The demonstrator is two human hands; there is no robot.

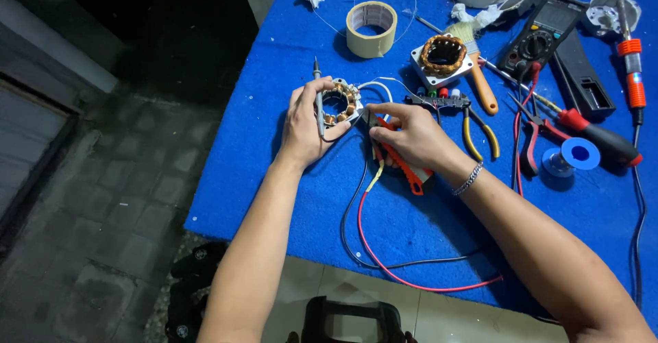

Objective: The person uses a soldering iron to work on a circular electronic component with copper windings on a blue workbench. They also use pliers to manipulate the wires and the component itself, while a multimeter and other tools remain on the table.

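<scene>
The small round stator point(338, 103), a ring of copper-wound teeth with white leads running off its right side, lies on the blue-covered bench point(288, 178) between the two hands. The left hand point(303, 125) is curled against the ring's left edge, fingers closed around a slim grey probe point(318, 96) that stands nearly upright with its tip above the knuckles. The right hand point(411, 137) is closed in a pinch, thumb and forefinger meeting at the ring's right edge where the leads come out; what sits between the fingertips is too small to tell. Under its palm lies an orange-handled cutter point(404, 168), and black and red test leads point(384, 261) loop down over the front edge of the bench. To do this well, I judge the ring should stay pressed flat by the left hand so it cannot turn, the probe tip should meet bare metal only, and the thin leads should be handled without sharp bends. Just beyond are yellow-handled pliers point(480, 134), a larger stator on a white base point(442, 56), a roll of tape point(371, 28), a brush point(480, 82), a black multimeter point(541, 38), a red-handled screwdriver point(596, 137) and a blue spool point(572, 156).
</scene>
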